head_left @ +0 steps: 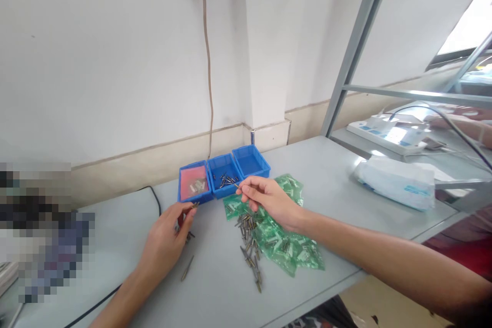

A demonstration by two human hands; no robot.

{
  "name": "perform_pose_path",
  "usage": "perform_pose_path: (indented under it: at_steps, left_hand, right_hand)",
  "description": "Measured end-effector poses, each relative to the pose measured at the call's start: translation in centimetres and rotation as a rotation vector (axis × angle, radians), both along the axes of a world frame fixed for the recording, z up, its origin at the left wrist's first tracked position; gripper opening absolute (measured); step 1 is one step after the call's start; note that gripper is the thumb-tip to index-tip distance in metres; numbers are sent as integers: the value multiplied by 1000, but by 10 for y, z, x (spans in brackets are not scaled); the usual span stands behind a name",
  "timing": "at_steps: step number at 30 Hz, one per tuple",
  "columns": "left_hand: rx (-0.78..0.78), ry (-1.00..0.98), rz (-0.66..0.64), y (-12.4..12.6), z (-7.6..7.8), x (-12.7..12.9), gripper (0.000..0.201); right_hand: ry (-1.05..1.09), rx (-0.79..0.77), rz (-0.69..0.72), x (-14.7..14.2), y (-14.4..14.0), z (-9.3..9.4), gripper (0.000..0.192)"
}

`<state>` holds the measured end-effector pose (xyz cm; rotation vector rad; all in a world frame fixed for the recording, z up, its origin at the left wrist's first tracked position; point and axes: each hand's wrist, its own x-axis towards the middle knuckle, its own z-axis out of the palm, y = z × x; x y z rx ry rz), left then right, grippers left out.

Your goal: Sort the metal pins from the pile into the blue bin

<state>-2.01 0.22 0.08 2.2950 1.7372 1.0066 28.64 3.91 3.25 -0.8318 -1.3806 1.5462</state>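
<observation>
My left hand (163,233) is closed in front of the left blue bin, thumb and fingertips pinching a few small metal pins (196,205). My right hand (271,202) is raised by the middle blue bin (229,193), with one thin brass-coloured pin (237,185) between thumb and fingertips. Several dark metal pins lie in that bin. Below my right hand is a loose heap of metal pins (249,228), beside green plastic bags (286,266) of similar pieces. One pointed metal piece (187,268) lies apart on the table, right of my left forearm.
The left blue bin (196,199) holds a pink sheet and a clear bag of small parts. A third blue bin (251,161) stands against the wall. A white plastic packet (397,182) lies at right by a grey metal frame (349,51). Black cable (154,195) crosses the left side.
</observation>
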Motion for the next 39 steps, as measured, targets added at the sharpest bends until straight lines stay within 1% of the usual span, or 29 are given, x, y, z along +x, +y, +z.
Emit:
perform_pose_path:
  at_steps: [4, 7, 11, 15, 18, 22, 25, 27, 29, 32, 34, 35, 37, 39]
  left_hand:
    - [9, 15, -39, 1, -2, 1, 36]
    - [-24, 4, -57, 3, -3, 1, 37]
    - [-70, -35, -81, 4, -4, 3, 36]
    - [-173, -77, -90, 4, -5, 4, 36]
    - [-242, -120, -96, 4, -7, 5, 35]
    - [-281, -163, -130, 4, -10, 6, 34]
    - [-307, -172, -152, 3, -11, 8, 34]
    - [-327, -178, -164, 3, -11, 10, 33]
    - [-343, -187, -174, 3, -11, 11, 33]
    - [-354, -194, -175, 3, -11, 11, 35]
    - [-359, -189, -174, 3, -11, 12, 35]
    - [-356, -190, -171, 3, -11, 12, 35]
    - [-351, -188, -174, 3, -11, 13, 35]
    - [-342, -188, -174, 3, -11, 14, 35]
  right_hand:
    - [229, -207, 74, 1, 5, -3, 36]
    - [298, -254, 98, 2, 7, -6, 30]
    - [243, -208, 68, 1, 7, -7, 32]
    - [143, -131, 9, 2, 5, -6, 32]
    - [97, -95, -6, 3, 4, -6, 31]
    - [-4, -20, -34, 3, 3, -3, 27]
    - [-123, 76, -63, 1, 1, 0, 27]
    - [-111, 115, -51, 0, -1, 0, 31]
    - [-29, 54, 0, -1, -2, 0, 33]
    - [153, -147, 132, -1, -1, -1, 33]
    - [244, -234, 202, -1, 0, -2, 33]
    - [264, -249, 218, -1, 0, -3, 33]
    - [242, -220, 199, 0, 1, -3, 32]
    - [132, -112, 134, -1, 0, -3, 31]
